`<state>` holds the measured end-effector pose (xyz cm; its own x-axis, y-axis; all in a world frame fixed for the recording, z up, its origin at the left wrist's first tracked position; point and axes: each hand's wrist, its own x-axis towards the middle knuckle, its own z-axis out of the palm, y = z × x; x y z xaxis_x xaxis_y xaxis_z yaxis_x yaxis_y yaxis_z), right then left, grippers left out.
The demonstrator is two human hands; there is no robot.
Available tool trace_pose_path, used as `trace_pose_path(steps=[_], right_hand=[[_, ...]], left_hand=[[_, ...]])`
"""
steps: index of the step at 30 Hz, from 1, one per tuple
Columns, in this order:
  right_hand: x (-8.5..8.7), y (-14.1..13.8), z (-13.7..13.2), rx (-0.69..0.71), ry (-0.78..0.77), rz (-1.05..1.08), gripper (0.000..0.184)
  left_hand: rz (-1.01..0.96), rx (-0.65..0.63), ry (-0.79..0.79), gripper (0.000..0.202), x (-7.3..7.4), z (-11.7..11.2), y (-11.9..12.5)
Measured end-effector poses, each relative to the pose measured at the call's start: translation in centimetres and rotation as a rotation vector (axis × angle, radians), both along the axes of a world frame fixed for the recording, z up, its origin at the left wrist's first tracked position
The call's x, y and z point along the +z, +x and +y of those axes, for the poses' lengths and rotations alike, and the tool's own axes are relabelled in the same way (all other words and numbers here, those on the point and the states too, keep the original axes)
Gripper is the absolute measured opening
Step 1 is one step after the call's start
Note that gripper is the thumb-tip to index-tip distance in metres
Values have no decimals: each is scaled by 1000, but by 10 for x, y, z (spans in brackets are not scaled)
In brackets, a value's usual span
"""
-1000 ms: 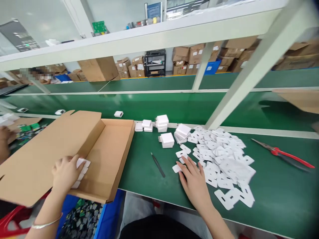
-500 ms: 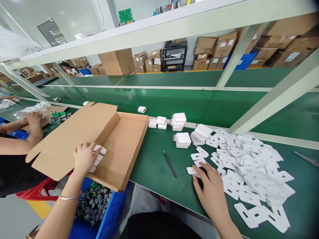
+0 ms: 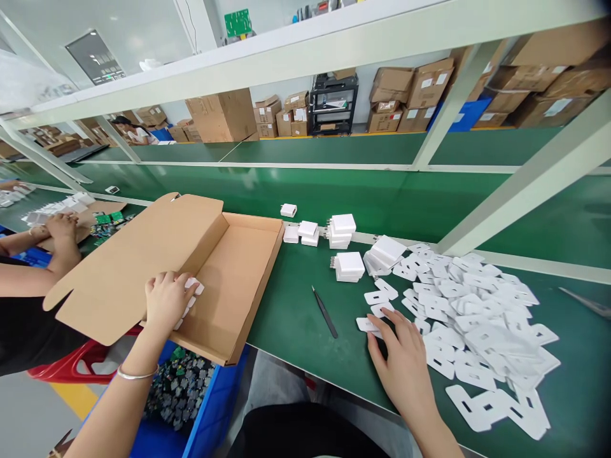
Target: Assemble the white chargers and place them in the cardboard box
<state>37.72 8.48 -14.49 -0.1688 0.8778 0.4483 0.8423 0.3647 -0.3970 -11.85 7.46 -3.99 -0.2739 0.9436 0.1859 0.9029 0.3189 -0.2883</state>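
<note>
My left hand reaches over the near left side of an opened cardboard box. Its fingers are curled over a white charger, the far one of a short row of white pieces against the box wall; the hand partly hides this row. On the bench, my right hand lies with fingers spread, its fingertips touching a small flat white piece. Beyond those fingertips lie a few loose white slotted plates. Dark tweezers rest between the box and my right hand.
White chargers stand stacked behind the tweezers. A wide heap of white slotted plates covers the right of the bench. Below the box, a blue bin holds circuit boards. A co-worker's hands are at left. A slanted post rises at right.
My left hand has shifted slightly right and now covers more of the row of white pieces. My right hand stays at the same flat piece. The view has moved a little.
</note>
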Motion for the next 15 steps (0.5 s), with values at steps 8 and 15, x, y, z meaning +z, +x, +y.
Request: trace_pose_path(steps=[8,15], right_hand=[[2,0,1,1,9,6,29],[3,-1,1,-23,-16,30,30]], left_hand=[[-15,22,27,48,-7,-7,1],[-10,13,47,50,-18,-9,-1]])
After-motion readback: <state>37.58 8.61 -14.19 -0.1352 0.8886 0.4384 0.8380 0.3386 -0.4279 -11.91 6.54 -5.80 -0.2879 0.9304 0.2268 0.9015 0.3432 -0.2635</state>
